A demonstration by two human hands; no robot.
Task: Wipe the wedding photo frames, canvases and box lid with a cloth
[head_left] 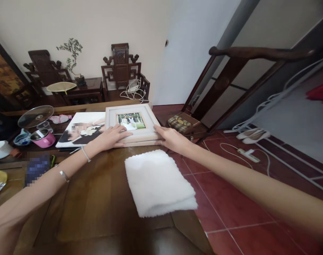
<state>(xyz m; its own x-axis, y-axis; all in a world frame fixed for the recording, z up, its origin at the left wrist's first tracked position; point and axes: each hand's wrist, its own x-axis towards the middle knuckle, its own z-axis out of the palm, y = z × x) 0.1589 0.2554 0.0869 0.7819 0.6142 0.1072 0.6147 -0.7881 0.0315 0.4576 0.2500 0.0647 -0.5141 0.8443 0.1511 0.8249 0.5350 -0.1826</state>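
A white-framed photo [131, 119] lies flat on a wooden table [97, 198], on top of another pale frame. My left hand [112, 136] rests on its near left edge, fingers curled over the frame. My right hand [170, 137] grips the near right corner, fingers closed on the edge. A folded white cloth [158, 181] lies on the table just in front of the frames, untouched. A large unframed photo print [80, 131] lies to the left of the frames.
A pink cup [43, 138], a glass lid [35, 116] and small bowls stand at the table's left. Dark wooden chairs [122, 69] and a potted plant [72, 56] line the back wall. A stair rail [246, 67], cables and white shoes [253, 135] are on the red tiled floor at right.
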